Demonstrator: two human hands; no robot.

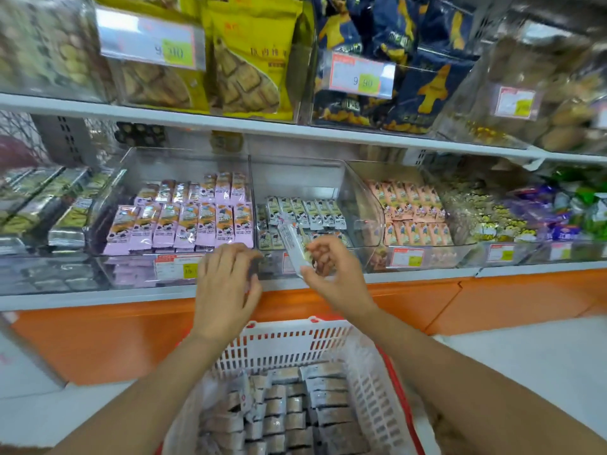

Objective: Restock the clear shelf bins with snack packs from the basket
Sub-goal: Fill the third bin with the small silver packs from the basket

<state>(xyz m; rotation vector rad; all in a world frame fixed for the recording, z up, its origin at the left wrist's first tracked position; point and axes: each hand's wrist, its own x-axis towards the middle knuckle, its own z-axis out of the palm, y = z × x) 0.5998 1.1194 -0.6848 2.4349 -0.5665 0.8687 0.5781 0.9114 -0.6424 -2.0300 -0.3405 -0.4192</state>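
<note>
Snack pack, white, sat tilted above the front edge of the middle bin, pinched at its lower end in the grip of our right hand, thumb beneath and fingers curled over it. Our left hand was beside it at the bin's front, fingers bent; we could not tell whether its grip held anything. More packs lay in the basket below our arms.
</note>
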